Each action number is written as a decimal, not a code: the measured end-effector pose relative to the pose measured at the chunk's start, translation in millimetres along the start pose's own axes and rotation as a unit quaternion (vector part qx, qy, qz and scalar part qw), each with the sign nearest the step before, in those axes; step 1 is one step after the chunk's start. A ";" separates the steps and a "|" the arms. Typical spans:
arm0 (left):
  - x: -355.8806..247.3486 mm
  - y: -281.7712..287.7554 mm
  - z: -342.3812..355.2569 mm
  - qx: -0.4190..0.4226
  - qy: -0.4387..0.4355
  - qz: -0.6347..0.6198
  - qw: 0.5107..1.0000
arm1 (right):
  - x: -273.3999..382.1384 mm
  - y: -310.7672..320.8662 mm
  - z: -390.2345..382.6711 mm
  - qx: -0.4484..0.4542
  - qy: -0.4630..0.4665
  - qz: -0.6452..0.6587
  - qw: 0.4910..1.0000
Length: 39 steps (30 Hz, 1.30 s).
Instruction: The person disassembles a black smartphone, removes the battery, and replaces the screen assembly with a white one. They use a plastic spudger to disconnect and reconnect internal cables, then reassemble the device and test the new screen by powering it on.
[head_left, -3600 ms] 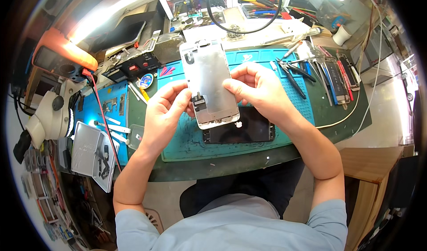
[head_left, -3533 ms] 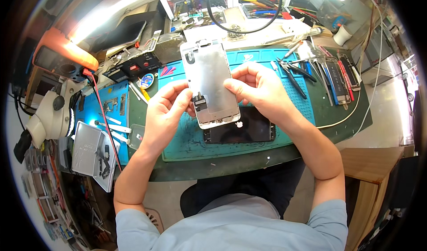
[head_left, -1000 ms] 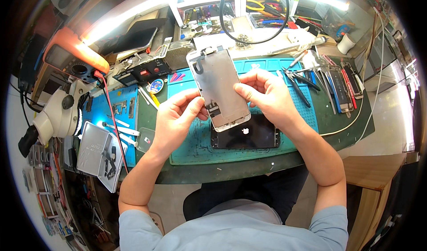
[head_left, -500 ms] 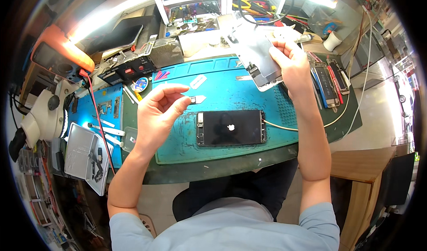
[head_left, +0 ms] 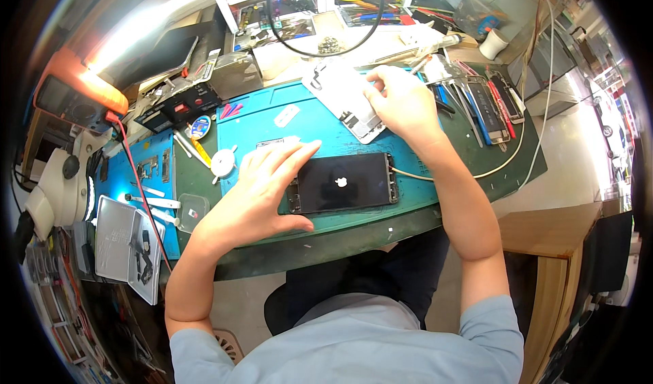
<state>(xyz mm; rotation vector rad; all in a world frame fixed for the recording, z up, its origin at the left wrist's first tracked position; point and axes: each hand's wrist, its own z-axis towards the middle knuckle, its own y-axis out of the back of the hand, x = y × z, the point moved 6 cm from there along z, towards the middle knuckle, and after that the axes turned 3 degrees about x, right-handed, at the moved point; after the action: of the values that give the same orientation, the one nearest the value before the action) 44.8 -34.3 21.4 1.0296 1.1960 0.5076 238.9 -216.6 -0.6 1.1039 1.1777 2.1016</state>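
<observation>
A phone [head_left: 343, 182] with a black screen and a white logo lies on the blue mat. My left hand [head_left: 255, 190] is open at its left end, thumb and fingers spread. Farther back, a phone screen panel [head_left: 342, 99] lies slanted on the mat, its silvery-white back and black parts showing. The fingers of my right hand [head_left: 405, 105] are curled at its right edge, gripping it; the fingertips are partly hidden. A pale cable [head_left: 422, 178] runs from the phone's right end.
Tweezers, drivers and an opened phone body [head_left: 488, 115] lie at right. A black cable loop [head_left: 326, 52] hangs in front. At left are an orange multimeter [head_left: 78, 98], a power supply [head_left: 178, 108], a clear box [head_left: 193, 214] and an open metal tin [head_left: 115, 238].
My right hand has brought the screen panel down toward the mat. My left hand has opened from a near-pinch and moved toward the phone's left end. The whole view has shifted slightly.
</observation>
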 end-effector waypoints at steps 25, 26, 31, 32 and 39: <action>23.8 10.6 6.8 -0.085 -0.007 -0.265 0.960 | 38.9 -8.3 -27.6 0.414 0.021 0.368 0.832; 26.8 8.9 8.2 -0.090 -0.028 -0.334 0.938 | 39.3 -6.2 -25.2 0.420 0.019 0.357 0.834; 43.6 6.3 12.7 -0.107 -0.016 -0.439 0.892 | 40.5 -1.1 -23.6 0.435 -0.036 0.417 0.797; 45.2 7.1 12.5 -0.115 -0.004 -0.469 0.876 | 43.8 3.4 -23.4 0.435 -0.043 0.424 0.793; 45.5 -16.3 26.5 -0.190 -0.011 -0.640 0.744 | 33.3 -7.9 -14.5 0.319 -0.090 0.608 0.721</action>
<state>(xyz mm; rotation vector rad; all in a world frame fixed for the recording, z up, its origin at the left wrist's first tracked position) 81.5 -16.0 -15.5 -0.2764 1.4007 -0.3698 208.5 -195.3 1.9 2.9767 1.2279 2.2453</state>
